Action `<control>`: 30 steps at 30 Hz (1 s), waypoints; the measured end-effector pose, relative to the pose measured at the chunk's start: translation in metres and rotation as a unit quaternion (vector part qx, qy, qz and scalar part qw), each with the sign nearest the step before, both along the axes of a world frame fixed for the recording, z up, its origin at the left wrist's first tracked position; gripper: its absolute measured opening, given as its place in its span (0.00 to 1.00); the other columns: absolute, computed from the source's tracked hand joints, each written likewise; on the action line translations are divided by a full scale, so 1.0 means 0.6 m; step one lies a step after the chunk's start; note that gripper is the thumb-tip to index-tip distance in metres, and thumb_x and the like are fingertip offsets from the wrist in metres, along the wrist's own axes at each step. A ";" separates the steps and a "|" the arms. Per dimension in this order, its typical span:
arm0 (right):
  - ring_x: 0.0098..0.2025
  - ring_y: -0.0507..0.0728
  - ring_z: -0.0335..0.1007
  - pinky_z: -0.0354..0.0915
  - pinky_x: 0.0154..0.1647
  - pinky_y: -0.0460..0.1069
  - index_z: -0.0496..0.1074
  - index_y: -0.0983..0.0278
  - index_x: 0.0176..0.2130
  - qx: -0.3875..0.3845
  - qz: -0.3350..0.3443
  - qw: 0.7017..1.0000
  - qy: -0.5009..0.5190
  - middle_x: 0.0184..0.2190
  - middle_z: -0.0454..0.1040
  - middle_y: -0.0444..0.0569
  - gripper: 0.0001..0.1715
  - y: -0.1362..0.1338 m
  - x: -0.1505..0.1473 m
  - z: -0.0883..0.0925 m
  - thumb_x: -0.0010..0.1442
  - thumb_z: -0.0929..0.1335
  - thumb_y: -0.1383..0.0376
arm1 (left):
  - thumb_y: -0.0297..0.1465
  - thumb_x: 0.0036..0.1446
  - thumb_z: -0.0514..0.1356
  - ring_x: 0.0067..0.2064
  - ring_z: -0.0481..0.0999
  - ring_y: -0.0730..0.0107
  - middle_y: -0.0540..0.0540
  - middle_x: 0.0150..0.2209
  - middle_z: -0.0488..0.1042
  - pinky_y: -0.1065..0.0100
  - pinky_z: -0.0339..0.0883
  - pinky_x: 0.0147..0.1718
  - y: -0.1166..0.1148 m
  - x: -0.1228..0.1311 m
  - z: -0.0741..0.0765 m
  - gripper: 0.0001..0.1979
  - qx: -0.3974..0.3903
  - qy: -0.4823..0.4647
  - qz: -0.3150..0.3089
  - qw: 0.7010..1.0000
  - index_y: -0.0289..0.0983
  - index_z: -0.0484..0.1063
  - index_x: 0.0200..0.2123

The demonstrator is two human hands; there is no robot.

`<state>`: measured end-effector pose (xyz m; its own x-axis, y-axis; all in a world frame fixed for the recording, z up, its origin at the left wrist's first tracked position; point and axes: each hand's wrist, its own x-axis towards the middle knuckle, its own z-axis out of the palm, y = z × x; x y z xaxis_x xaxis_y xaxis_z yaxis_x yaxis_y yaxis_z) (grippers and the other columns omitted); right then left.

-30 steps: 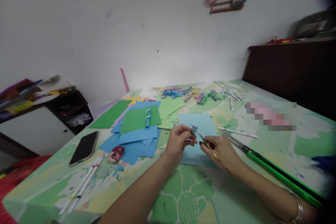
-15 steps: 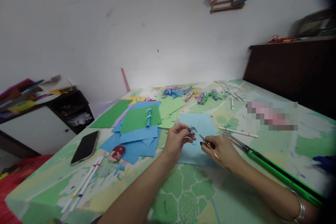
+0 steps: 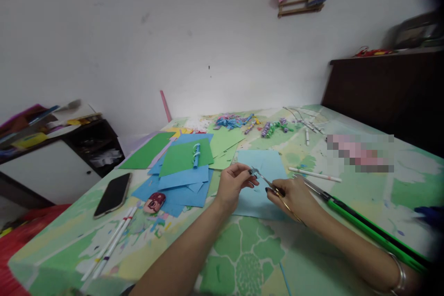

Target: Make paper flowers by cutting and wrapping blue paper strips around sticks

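My left hand (image 3: 231, 186) hung over the pale sheet (image 3: 268, 162), fingers pinched shut on a small scrap (image 3: 254, 171); my right hand (image 3: 294, 198), over the sheet's near right corner, was clenched round a thin metal tool (image 3: 267, 180), whose tip met the scrap above the sheet; a phone (image 3: 113, 194) lay well left of the sheet; a green stick (image 3: 367, 226) lay just right of it.

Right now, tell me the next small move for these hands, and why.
Probably turn the small paper piece a little with the left hand: its fingertips pinch it right at the tip of the slim metal tool that the right hand grips, both held above the light blue sheet. I cannot tell scissors from tweezers.
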<state>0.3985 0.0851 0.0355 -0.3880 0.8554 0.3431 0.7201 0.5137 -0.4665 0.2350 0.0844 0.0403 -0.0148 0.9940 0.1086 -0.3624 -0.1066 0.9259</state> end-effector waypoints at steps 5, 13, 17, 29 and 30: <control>0.16 0.46 0.41 0.41 0.18 0.44 0.58 0.65 0.13 0.008 0.000 1.000 -0.009 0.09 0.52 0.39 0.17 -0.001 0.001 0.004 0.48 0.62 0.65 | 0.27 0.43 0.61 0.21 0.74 0.72 0.48 0.19 0.73 0.75 0.63 0.20 0.001 -0.002 0.000 0.05 0.000 0.010 0.002 1.000 0.31 0.69 0.26; 0.15 0.47 0.43 0.43 0.19 0.44 0.61 0.65 0.13 0.024 0.007 0.999 -0.030 0.09 0.58 0.41 0.16 0.000 0.004 0.007 0.49 0.61 0.65 | 0.29 0.44 0.61 0.26 0.77 0.65 0.45 0.23 0.76 0.72 0.66 0.22 0.001 -0.006 -0.001 0.07 -0.003 0.048 0.009 0.999 0.32 0.70 0.28; 0.15 0.47 0.45 0.43 0.19 0.44 0.62 0.65 0.14 0.040 0.003 0.999 -0.035 0.09 0.59 0.41 0.15 0.002 0.005 0.005 0.48 0.62 0.66 | 0.30 0.43 0.62 0.26 0.77 0.65 0.44 0.24 0.76 0.71 0.67 0.23 0.004 -0.008 -0.004 0.08 -0.005 0.046 0.008 0.999 0.32 0.70 0.28; 0.17 0.50 0.61 0.44 0.21 0.45 0.64 0.63 0.20 0.096 -0.042 0.989 -0.099 0.14 0.68 0.45 0.11 -0.003 0.003 0.005 0.51 0.62 0.62 | 0.29 0.43 0.62 0.24 0.76 0.68 0.45 0.22 0.75 0.70 0.68 0.25 -0.004 0.001 0.001 0.07 0.011 0.067 -0.012 0.998 0.31 0.71 0.27; 0.18 0.51 0.62 0.44 0.21 0.45 0.65 0.63 0.21 0.102 -0.045 0.988 -0.104 0.14 0.68 0.45 0.11 -0.003 0.003 0.005 0.51 0.62 0.61 | 0.29 0.43 0.62 0.24 0.76 0.68 0.45 0.22 0.76 0.70 0.68 0.25 -0.004 0.001 0.001 0.07 0.014 0.070 -0.013 0.997 0.31 0.71 0.27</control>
